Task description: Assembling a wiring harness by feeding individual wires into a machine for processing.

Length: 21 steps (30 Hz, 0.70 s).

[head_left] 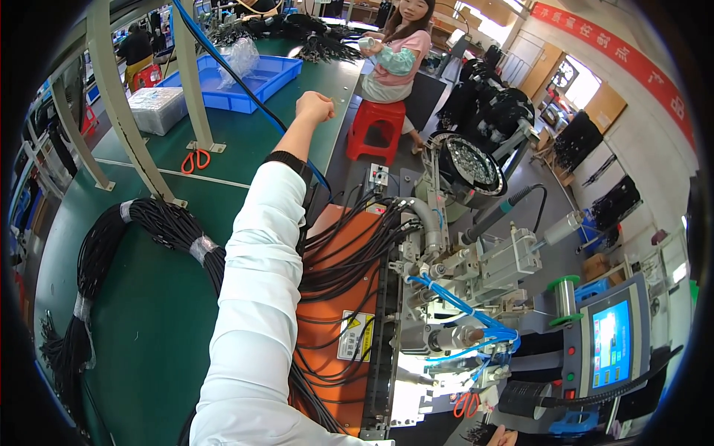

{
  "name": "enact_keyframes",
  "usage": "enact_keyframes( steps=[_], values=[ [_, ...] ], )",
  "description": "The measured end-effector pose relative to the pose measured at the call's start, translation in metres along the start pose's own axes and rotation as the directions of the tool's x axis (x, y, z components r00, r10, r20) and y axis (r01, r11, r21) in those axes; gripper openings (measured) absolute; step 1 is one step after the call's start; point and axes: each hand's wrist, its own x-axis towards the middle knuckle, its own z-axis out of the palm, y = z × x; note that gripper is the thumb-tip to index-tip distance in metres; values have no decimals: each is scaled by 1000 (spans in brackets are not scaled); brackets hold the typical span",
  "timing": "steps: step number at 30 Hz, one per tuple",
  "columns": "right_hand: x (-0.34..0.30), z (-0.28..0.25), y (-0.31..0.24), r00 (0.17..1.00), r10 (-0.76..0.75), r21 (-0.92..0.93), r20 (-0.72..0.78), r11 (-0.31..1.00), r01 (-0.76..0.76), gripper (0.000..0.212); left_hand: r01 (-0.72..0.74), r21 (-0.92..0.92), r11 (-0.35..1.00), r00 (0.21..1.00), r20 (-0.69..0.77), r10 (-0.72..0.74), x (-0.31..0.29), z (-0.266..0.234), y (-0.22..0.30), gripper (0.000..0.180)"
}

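Note:
My left arm, in a white sleeve with a dark cuff, stretches far forward over the green table [156, 357]. At its end my left hand [316, 108] is closed in a fist above the table's far right edge; whatever is inside the fingers is hidden. My right hand [503, 437] shows only in part at the bottom edge, its fingers closed beside dark cable ends [480, 432]; its grip is cut off. Black cables [342, 275] lie across an orange panel [335, 312] right of my left arm. A bundle of black cables [100, 253] lies on the table's left.
A machine with blue air tubes [461, 305] and a lit screen [611, 343] stands at right. Metal posts [123, 104] rise from the table. Red-handled scissors [195, 161] and a blue tray [275, 74] lie beyond. A person [398, 56] sits on a red stool [375, 130].

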Motion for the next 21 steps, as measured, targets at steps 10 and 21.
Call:
enact_keyframes(
  steps=[10,21],
  values=[
    [3,7,1,1000,5,27,14,1000,-5,43,277,395,876,951,-241,-192,6,-19,-30,30],
    [-11,-32,8,993,-111,95,-47,989,115,39,80,481,873,983,-184,11,-37,-47,12,37]
  ],
)
